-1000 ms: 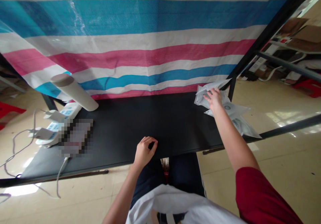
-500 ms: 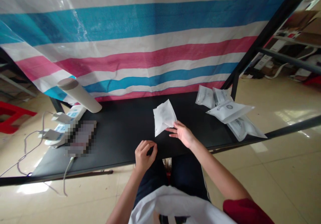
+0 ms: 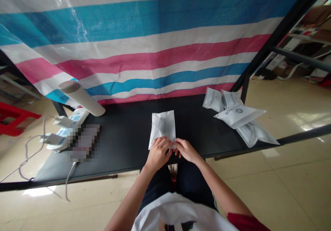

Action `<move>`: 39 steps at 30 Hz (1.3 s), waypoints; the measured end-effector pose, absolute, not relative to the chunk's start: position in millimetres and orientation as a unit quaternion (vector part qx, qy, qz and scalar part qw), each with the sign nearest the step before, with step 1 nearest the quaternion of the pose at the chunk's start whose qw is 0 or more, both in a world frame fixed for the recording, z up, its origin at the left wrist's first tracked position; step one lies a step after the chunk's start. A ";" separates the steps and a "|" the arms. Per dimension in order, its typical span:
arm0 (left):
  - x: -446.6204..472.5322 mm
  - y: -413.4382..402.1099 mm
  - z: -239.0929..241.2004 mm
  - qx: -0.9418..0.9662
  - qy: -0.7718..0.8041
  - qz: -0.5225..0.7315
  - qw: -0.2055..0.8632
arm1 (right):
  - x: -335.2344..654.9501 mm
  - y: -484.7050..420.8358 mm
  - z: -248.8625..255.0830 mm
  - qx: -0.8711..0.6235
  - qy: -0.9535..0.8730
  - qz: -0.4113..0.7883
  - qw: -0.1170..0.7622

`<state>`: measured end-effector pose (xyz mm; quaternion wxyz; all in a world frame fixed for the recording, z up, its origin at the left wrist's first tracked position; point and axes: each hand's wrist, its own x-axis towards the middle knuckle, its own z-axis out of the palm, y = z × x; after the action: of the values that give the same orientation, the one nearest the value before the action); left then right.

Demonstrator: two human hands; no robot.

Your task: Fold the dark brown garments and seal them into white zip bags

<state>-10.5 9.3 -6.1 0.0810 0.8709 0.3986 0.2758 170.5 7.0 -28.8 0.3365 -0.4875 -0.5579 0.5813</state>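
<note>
At the front edge of the bench (image 3: 121,137), dead centre, there's one flat white pouch (image 3: 162,127), and both hands are right on its near end. The left hand (image 3: 158,154) has its fingers curled down over the near edge, closed on it. The right hand (image 3: 188,151) is pinching the near right corner with its fingertips, so neither hand is spread wide; both are narrow and holding the pouch.

The bit that matters is how it lies. The pouch's long side runs straight away from the person, toward the striped tarp (image 3: 155,51), so pretty much all of it sits beyond the fingers, lying flat on the bench. The hands nearly touch each other. The left one sits more square on the pouch's width and the right one is out at the corner, so neither is really closer.

The rest of the pouches (image 3: 239,115) are in a loose heap well off to the right, on the right hand's side. A cardboard tube (image 3: 82,98) and a power strip (image 3: 62,131) sit far left, nowhere near either hand.
</note>
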 end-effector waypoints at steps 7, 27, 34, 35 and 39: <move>-7.4 5.2 -19.2 0.865 0.399 0.297 0.066 | 163.4 -1.0 -28.0 -0.541 -0.558 0.526 0.345; 12.4 -20.5 -19.7 0.858 0.366 0.349 0.091 | 160.6 60.9 -34.2 -0.639 -0.639 0.312 0.293; 13.8 -31.3 -19.2 0.844 0.399 0.341 0.108 | 154.8 147.4 -28.0 -0.665 -0.635 0.285 0.270; 10.8 -28.4 -17.5 0.842 0.409 0.335 0.103 | 154.2 152.0 -27.4 -0.662 -0.635 0.289 0.273; -3.7 -16.1 -6.1 0.844 0.440 0.299 0.071 | 154.4 150.4 -30.6 -0.650 -0.629 0.297 0.306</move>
<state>-3.7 -16.1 -6.1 0.0705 0.8437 0.4400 0.2993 154.4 150.4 -30.6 0.3056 -0.6502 -0.6291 0.2968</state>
